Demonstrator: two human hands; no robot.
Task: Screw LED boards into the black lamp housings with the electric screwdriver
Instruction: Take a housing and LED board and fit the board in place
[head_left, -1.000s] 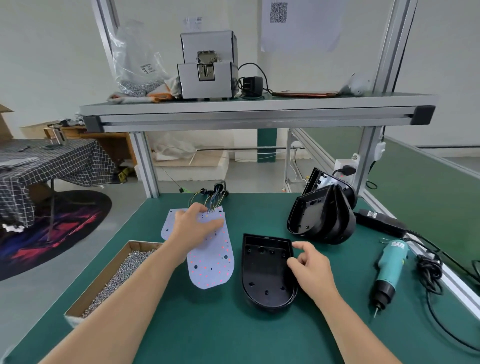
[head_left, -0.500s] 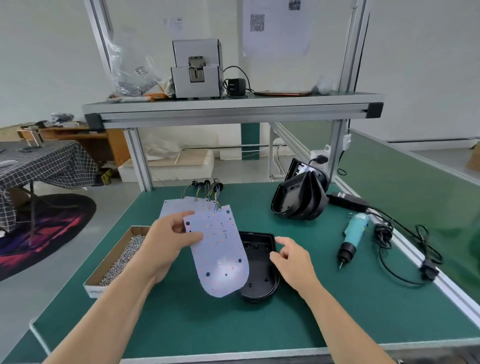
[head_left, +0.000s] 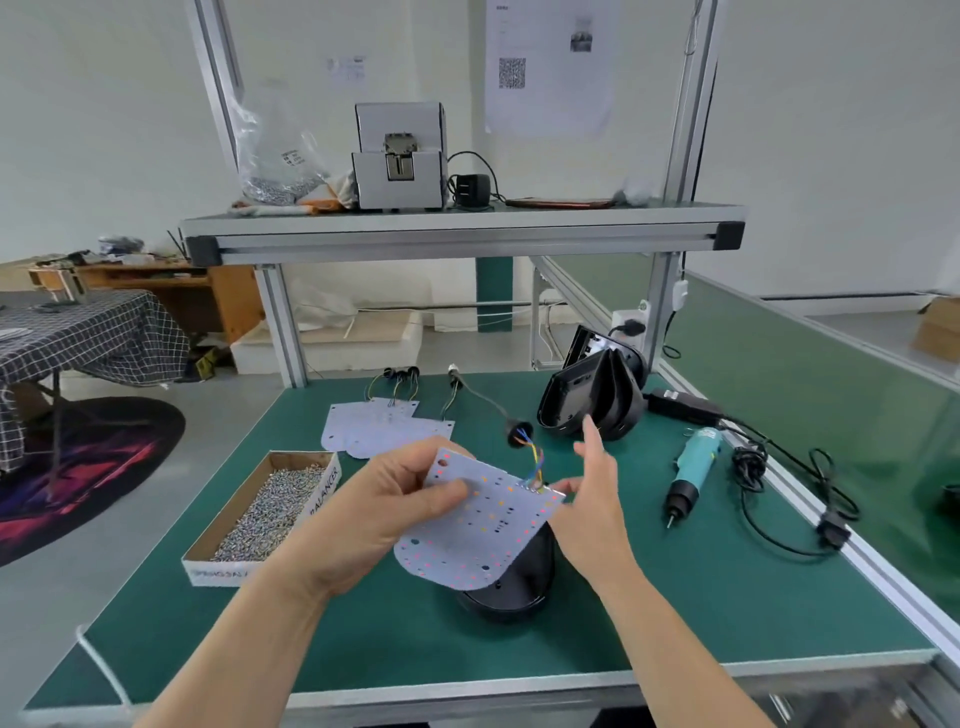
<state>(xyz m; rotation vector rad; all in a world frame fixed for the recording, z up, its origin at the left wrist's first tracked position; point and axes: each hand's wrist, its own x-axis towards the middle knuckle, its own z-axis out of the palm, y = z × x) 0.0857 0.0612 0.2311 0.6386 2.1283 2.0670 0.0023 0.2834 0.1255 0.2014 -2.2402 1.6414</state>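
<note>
We see the left hand (head_left: 384, 514) holding one LED board (head_left: 483, 525) up off the green table (head_left: 675, 597), thumb pressed on top near its upper left edge, fingers curled underneath: a firm grip. The board is tilted, its rounded end toward us, and hangs right over a black lamp housing (head_left: 519, 592) that lies flat on the table and is mostly hidden by it. We can't tell if board and housing touch.

The right hand (head_left: 592, 499) has straight fingers pointing up and away, and the thumb tip touches the board's right corner, by the solder joints. It grips nothing, as far as we can see. Coloured wires (head_left: 535, 462) rise from that corner to a black round connector (head_left: 519, 434).

The electric screwdriver (head_left: 693, 470) lies on the table right of the hands, bit toward us, untouched, with its cable (head_left: 769, 499) trailing beside it. Behind the right hand, a stack of housings (head_left: 592, 400) leans on edge. Spare LED boards (head_left: 379, 426) lie flat at the table's far left, and a cardboard box of screws (head_left: 265, 512) sits just left of the left hand. On the upper shelf (head_left: 467, 228) there is a grey screw feeder (head_left: 400, 156).
</note>
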